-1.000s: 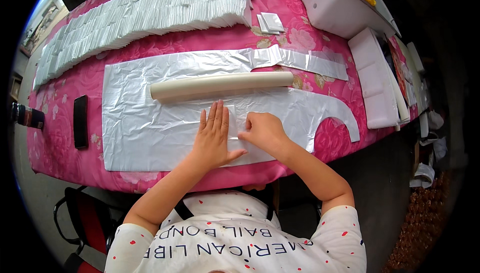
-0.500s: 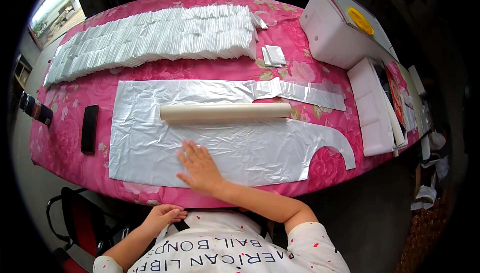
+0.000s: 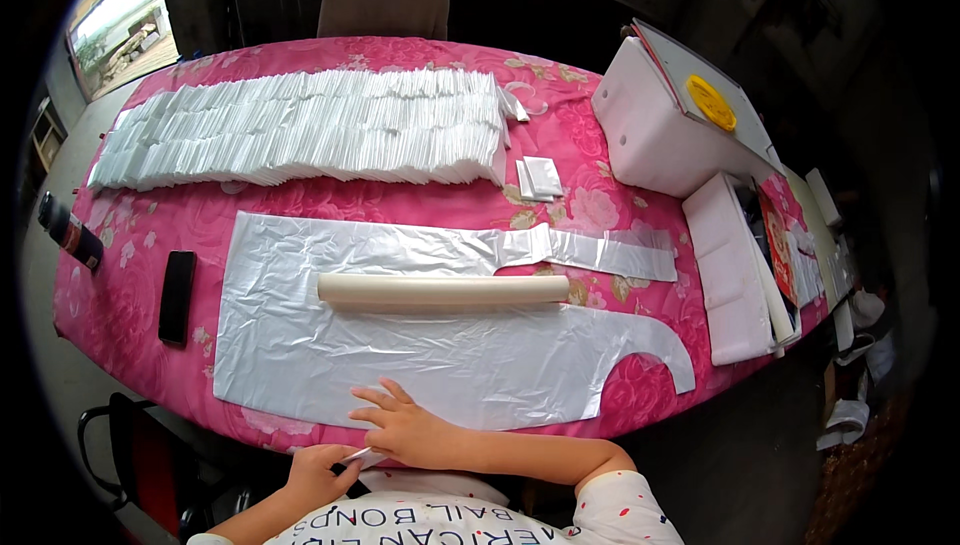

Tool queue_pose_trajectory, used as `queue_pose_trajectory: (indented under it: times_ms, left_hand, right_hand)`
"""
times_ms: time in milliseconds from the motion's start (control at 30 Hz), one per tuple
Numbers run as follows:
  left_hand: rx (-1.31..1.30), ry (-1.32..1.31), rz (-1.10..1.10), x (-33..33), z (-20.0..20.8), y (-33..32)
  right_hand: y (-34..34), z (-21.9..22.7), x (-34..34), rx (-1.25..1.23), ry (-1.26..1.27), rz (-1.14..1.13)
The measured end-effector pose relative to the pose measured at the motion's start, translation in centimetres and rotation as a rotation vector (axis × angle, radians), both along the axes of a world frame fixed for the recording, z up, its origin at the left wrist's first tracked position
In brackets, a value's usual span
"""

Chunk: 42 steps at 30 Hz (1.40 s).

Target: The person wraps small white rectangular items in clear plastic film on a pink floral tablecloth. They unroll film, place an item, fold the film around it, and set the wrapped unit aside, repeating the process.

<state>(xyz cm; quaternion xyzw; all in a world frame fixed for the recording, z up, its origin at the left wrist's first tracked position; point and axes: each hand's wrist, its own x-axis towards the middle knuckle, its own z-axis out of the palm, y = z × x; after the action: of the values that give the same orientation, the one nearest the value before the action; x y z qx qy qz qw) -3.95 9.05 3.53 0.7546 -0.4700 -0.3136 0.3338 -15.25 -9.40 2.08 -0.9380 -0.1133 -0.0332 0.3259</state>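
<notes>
A large silvery-white plastic bag [image 3: 290,365] with two strap-like handles at its right end lies flat on the table. Across its middle rests a pale cream cardboard-like tube [image 3: 440,290]. My left hand [image 3: 318,475] is closed at the near table edge, pinching a thin white edge that looks like part of the bag. Just right of it, my right hand [image 3: 408,432] is over the bag's near edge, fingers spread; its thumb is partly hidden.
Rows of folded white packets [image 3: 300,130] fill the far left. A few flat packets [image 3: 541,177] lie right of them. A black phone [image 3: 177,297] and a dark bottle [image 3: 70,231] are at left; white foam boxes [image 3: 640,125] with a yellow roll [image 3: 711,102] stand at right.
My left hand has come up to the table edge and pinched a white edge there. My right hand has drawn back toward me, beside it. The view has tilted upward.
</notes>
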Motion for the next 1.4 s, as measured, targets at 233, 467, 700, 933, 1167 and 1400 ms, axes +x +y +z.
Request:
queue_pose_trajectory:
  times_ms: [233, 467, 700, 933, 1167, 1400]
  left_hand:
    - [-0.136, 0.053, 0.046, 0.8, 0.4, -2.7]
    - [-0.044, 0.146, 0.009, 1.1, -0.5, -3.3]
    - [-0.021, 0.136, 0.045, 1.8, 0.2, -3.3]
    - [-0.138, 0.014, -0.086, 2.3, 0.0, -5.2]
    - [-0.179, -0.322, -0.300, 0.2, -0.5, -10.9]
    - [-0.271, -0.426, -0.450, -2.8, -1.5, -14.9]
  right_hand:
    - [-16.9, 3.3, -2.3, 0.231, -0.313, -0.735]
    - [-37.4, -2.0, -2.1, 0.464, -0.379, -1.421]
    - [-38.8, -3.3, -1.2, -0.441, -0.180, -1.557]
    - [-22.0, 1.0, -1.6, -0.144, -0.141, -0.683]
    - [-9.5, 1.1, -6.1, 0.110, 0.152, -0.603]
    - [-8.3, -1.7, -11.5, -0.202, 0.068, -0.718]
